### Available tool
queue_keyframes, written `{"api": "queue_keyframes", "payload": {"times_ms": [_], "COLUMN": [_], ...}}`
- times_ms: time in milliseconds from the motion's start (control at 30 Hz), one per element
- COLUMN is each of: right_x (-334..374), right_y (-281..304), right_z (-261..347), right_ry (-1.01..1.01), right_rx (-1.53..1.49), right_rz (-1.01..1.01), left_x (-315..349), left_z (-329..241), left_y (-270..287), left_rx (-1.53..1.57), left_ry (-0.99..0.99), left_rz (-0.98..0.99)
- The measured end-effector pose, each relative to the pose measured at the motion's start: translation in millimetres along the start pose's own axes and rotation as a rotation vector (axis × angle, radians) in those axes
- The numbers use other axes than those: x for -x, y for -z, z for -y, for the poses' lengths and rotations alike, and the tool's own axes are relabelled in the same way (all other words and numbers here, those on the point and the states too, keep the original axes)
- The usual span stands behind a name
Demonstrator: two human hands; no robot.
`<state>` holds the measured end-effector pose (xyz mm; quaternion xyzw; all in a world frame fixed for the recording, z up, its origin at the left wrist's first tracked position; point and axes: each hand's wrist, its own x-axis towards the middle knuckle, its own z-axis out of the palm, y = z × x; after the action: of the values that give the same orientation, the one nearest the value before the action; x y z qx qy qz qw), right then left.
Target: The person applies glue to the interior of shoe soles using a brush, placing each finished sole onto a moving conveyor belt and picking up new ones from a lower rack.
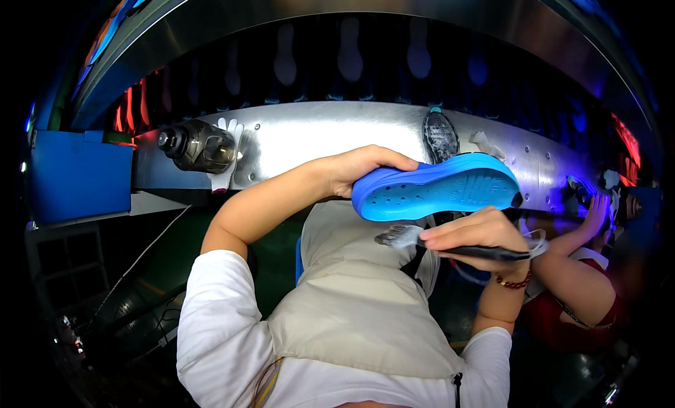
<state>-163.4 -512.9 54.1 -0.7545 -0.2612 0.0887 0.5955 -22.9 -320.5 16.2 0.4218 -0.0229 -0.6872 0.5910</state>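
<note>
A blue shoe sole is tilted in front of me, its lighter blue hollow inside turned toward me. My left hand grips its heel end at the left, thumb along the upper edge. Just below the sole, my right hand is closed round the black handle of a brush. The brush's pale, dark-tipped bristles point left and appear apart from the sole. Behind the sole, a dark oval pad or dish with whitish smears lies on the metal bench.
The metal bench spans the far side. On its left lie a dark translucent bottle and a white glove. A crumpled white scrap lies right of the pad. A blue box stands far left; a co-worker's arm reaches in at right.
</note>
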Motion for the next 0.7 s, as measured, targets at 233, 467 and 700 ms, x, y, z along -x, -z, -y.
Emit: {"api": "queue_keyframes", "payload": {"times_ms": [233, 467, 700], "right_x": [7.1, 12.8, 15.1], "right_y": [11.0, 3.0, 1.1], "right_z": [6.8, -18.6, -37.5], "right_ry": [-0.118, -0.117, -0.274], "right_rx": [0.194, 0.001, -0.136], "right_rz": [0.08, -0.158, -0.4], "left_x": [10.2, 25.6, 36.9], "left_z": [5.9, 3.0, -3.5], "left_y": [16.4, 33.1, 36.5], "left_rx": [-0.215, -0.105, -0.06], "left_ry": [0.098, -0.076, -0.2], "left_rz": [-0.029, -0.076, -0.083]}}
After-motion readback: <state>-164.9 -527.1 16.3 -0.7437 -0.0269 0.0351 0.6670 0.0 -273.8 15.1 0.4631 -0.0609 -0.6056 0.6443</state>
